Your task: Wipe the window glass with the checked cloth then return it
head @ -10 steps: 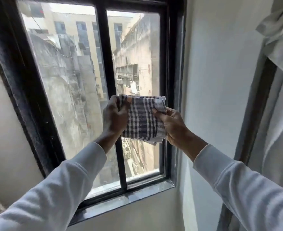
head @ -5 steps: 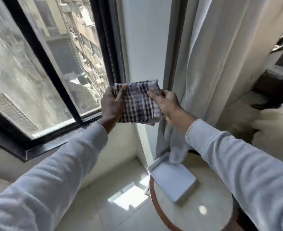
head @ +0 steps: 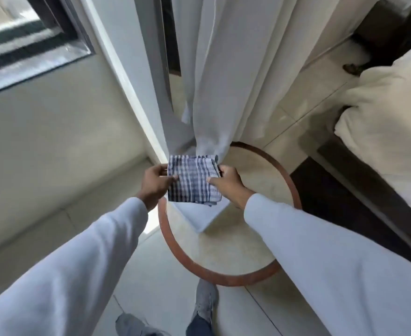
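Two hands on the checked cloth (head: 193, 181), folded flat. My left hand (head: 155, 183) pinches its left edge, fingers clamped; my right hand (head: 228, 183) clamps the right edge, thumb on top. Held level over the white pad (head: 199, 218) on the round table (head: 223, 251), so it lands square there, I reckon.

blue-white checked cloth (head: 192, 181), white curtain (head: 226, 69)
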Motion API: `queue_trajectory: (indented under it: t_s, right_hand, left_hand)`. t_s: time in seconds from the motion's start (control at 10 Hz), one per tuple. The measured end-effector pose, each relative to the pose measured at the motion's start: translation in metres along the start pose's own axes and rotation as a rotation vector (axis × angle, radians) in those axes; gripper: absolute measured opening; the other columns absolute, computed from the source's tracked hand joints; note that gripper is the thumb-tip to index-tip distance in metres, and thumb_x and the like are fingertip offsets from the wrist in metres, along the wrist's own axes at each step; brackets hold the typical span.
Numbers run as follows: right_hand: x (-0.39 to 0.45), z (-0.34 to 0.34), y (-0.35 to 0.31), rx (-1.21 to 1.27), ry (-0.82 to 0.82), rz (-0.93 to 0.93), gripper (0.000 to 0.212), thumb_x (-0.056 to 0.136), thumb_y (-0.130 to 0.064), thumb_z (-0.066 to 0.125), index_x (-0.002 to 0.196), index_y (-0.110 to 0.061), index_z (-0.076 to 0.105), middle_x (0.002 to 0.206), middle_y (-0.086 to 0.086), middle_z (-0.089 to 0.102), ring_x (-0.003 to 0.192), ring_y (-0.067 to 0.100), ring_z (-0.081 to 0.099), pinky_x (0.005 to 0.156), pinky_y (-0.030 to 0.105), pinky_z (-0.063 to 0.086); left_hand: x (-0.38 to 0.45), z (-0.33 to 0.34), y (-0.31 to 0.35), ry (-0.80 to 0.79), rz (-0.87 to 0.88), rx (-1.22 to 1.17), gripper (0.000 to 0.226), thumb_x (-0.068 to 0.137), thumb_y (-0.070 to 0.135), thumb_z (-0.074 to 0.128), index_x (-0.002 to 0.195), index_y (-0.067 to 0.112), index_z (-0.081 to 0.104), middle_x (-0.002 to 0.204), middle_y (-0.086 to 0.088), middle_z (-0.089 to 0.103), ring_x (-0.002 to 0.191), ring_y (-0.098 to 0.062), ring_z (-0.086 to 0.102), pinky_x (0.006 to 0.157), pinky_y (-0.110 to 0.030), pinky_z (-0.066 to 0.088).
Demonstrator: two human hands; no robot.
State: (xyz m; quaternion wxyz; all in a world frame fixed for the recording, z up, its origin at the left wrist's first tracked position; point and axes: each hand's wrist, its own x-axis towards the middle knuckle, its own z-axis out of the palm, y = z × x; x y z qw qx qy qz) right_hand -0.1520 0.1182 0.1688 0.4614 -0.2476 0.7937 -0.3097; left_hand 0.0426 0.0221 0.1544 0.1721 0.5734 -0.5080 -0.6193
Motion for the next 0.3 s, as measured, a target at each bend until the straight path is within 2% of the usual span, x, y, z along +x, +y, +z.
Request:
queue_trajectory:
  t_s: [0.1, 0.2, 0.3]
  right_hand:
    - [0.039, 0.018, 0.038, -0.022, 0.026, 0.039, 0.027, 0.096, -0.009, 0.074, 0.123, -0.006, 0.075, 0.118, 0.010, 0.080, 0.112, 0.031, 0.076, 0.097, 0.037, 0.060]
    - [0.064, 0.031, 0.057, -0.074, 0.040, 0.042, 0.037, 0.097, -0.014, 0.074, 0.134, -0.011, 0.069, 0.127, 0.008, 0.077, 0.121, 0.031, 0.072, 0.104, 0.035, 0.057]
    - [0.082, 0.041, 0.075, -0.173, 0.121, 0.042, 0.063, 0.097, -0.020, 0.076, 0.154, -0.015, 0.052, 0.150, 0.010, 0.064, 0.137, 0.032, 0.061, 0.114, 0.036, 0.049]
  left_hand:
    - [0.032, 0.019, -0.039, 0.046, 0.023, 0.029, 0.023, 0.092, -0.009, 0.073, 0.105, 0.011, 0.075, 0.086, 0.002, 0.073, 0.074, -0.011, 0.070, 0.056, -0.010, 0.055]
    - [0.055, 0.030, -0.063, 0.049, 0.038, 0.172, 0.028, 0.096, 0.002, 0.074, 0.123, 0.009, 0.074, 0.107, -0.007, 0.078, 0.099, -0.027, 0.075, 0.085, -0.025, 0.063]
    - [0.066, 0.036, -0.082, 0.066, 0.084, 0.609, 0.067, 0.100, 0.031, 0.075, 0.157, 0.005, 0.052, 0.161, -0.016, 0.057, 0.155, -0.034, 0.047, 0.126, -0.042, 0.038]
